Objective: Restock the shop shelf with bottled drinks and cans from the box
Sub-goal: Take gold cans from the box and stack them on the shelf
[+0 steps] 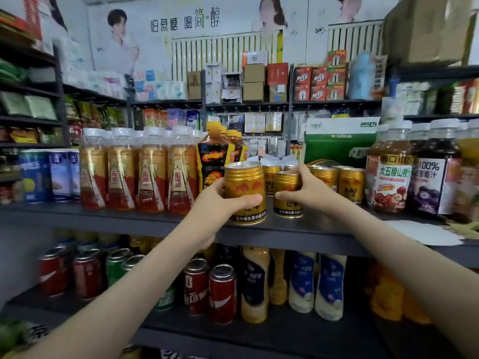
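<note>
Two gold cans are at the front edge of the middle shelf (129, 216), one in each hand. The left hand (215, 203) is curled round the left can (243, 182), thumb across its front. It holds the can upright just beside the black-and-yellow bottle (211, 161) that ends the row of orange-labelled bottles (150, 177). The can's base overlaps the shelf's front edge (whether it rests there or hangs just over it, I cannot tell). The right hand (308, 193) grips the right can (286, 200) from its right side, thumb low on the front and fingertips at the rim. That can sits a little further in, close to the standing gold cans (350, 183), with juice bottles (388, 177) further right.

As I judge it, the left can is the risk: released this near the edge, it could tip off. Pushed back carelessly, it may knock the black-and-yellow bottle. The two held cans are also close enough to clash.

Both are short, rigid, metallic gold cans with a red bull motif, dark lettering low down and silver lids. No dents show.
</note>
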`<state>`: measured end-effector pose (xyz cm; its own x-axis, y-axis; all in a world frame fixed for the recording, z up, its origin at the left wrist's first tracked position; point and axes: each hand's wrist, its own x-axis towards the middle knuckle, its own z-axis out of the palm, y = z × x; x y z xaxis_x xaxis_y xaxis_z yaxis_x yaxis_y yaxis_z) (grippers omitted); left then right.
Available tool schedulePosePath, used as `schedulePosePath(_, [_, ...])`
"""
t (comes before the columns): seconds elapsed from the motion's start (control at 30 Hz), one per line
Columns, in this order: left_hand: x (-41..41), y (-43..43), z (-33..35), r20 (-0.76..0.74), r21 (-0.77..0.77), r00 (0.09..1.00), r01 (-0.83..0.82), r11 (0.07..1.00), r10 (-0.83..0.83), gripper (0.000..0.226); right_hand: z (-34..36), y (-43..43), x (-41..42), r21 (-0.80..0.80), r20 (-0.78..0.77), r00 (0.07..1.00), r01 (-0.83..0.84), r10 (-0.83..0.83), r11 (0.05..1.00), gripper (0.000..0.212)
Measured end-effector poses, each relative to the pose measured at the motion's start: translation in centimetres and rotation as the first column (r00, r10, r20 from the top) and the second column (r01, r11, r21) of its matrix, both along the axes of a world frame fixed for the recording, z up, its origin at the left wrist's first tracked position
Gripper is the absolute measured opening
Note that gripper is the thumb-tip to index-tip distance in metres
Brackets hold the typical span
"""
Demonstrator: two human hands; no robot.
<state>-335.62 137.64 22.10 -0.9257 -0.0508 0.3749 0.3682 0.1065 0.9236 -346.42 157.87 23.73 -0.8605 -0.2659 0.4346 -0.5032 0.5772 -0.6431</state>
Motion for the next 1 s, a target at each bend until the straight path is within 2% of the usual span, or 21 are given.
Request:
schedulePosePath(0.1, [-0.9,0.1,0.5,-0.021,-0.044,1.000,0.014,0.999,-0.015,0.058,1.4,1.1,0.0,0.070,0.114,0.991,-0.071,0.063,0.995,0.043])
schedulePosePath(0.17, [-1.6,-0.1,0.6,-0.030,-0.067,0.999,0.029,0.997,-0.031,0.056,2.0,1.8,-0.5,0.148,0.062,0.997,-0.052,0.044,0.988,0.044])
schedulePosePath(0.3, [-3.0,-0.1,0.9,-0.010,-0.078,0.995,0.096,0.992,-0.097,0.081,2.4,1.2,-1.9,0.183,-0.047,0.999,0.014,-0.005,0.983,0.057])
schedulePosePath(0.47, [-4.8,-0.1,0.5,0.018,-0.050,0.991,0.133,0.990,-0.133,0.077,2.0,-0.8,-5.5,0.338,-0.169,0.980,0.158,-0.105,0.928,0.061])
schedulePosePath(0.5, [-5.1,-0.2,0.5,0.019,-0.056,0.991,0.136,0.989,-0.135,0.071,1.8,-1.1,-6.2,0.389,-0.199,0.970,0.212,-0.143,0.896,0.061])
schedulePosePath(0.6, [-5.5,-0.4,0.4,0.015,-0.046,0.989,0.146,0.988,-0.146,0.061,2.2,-1.9,-7.2,0.550,-0.404,0.884,0.441,-0.236,0.709,0.059])
schedulePosePath(0.67, [-5.5,-0.3,0.4,0.013,-0.054,0.989,0.147,0.988,-0.146,0.052,2.5,-2.5,-7.6,0.589,-0.466,0.858,0.484,-0.218,0.647,0.057])
schedulePosePath(0.73, [-5.5,-0.3,0.4,0.008,-0.057,0.991,0.137,0.989,-0.137,0.040,2.6,-2.9,-8.3,0.621,-0.460,0.864,0.478,-0.205,0.621,0.055])
schedulePosePath(0.87, [-5.8,-0.3,0.2,-0.009,-0.061,0.996,0.086,0.994,-0.087,0.036,2.0,-3.2,-9.4,0.595,-0.460,0.861,0.480,-0.216,0.644,0.048])
schedulePosePath(1.0, [-5.9,0.4,0.3,0.005,-0.082,0.999,0.052,0.995,-0.051,0.031,1.5,-2.6,-9.7,0.602,-0.444,0.878,0.441,-0.180,0.666,0.058])
